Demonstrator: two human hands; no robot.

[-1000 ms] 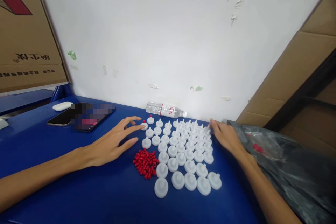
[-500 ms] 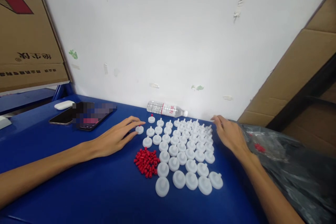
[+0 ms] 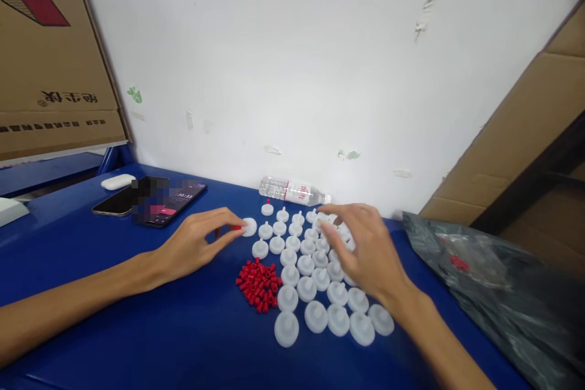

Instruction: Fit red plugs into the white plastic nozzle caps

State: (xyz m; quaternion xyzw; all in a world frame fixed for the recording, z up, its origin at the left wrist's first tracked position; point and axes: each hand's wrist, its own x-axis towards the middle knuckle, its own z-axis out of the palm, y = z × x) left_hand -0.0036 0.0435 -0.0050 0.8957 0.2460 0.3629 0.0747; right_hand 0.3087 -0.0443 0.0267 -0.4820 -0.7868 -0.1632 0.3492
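Observation:
My left hand (image 3: pixel 201 241) pinches a white nozzle cap (image 3: pixel 249 227) by the small red cap (image 3: pixel 237 228) on its tip. The white cap is tipped on its side, its round base facing right. My right hand (image 3: pixel 365 244) is over the back right of many standing white nozzle caps (image 3: pixel 320 279), thumb and forefinger apart and slightly blurred; it hides several of them. Another white nozzle cap with a red tip (image 3: pixel 267 208) stands at the back left of the group. A heap of small red caps (image 3: pixel 258 284) lies in front of my left hand.
A clear plastic bottle (image 3: pixel 295 191) lies along the wall on the blue table (image 3: pixel 183 329). Two phones (image 3: pixel 176 204) and a white case (image 3: pixel 117 181) are at the left. A dark plastic sheet (image 3: pixel 516 292) with a clear bag covers the right side. Cardboard (image 3: pixel 59 61) stands at left.
My right hand has come left from the right edge of the white caps to above them. My left hand has closed on the red-tipped nozzle cap, which has gone from upright to tilted.

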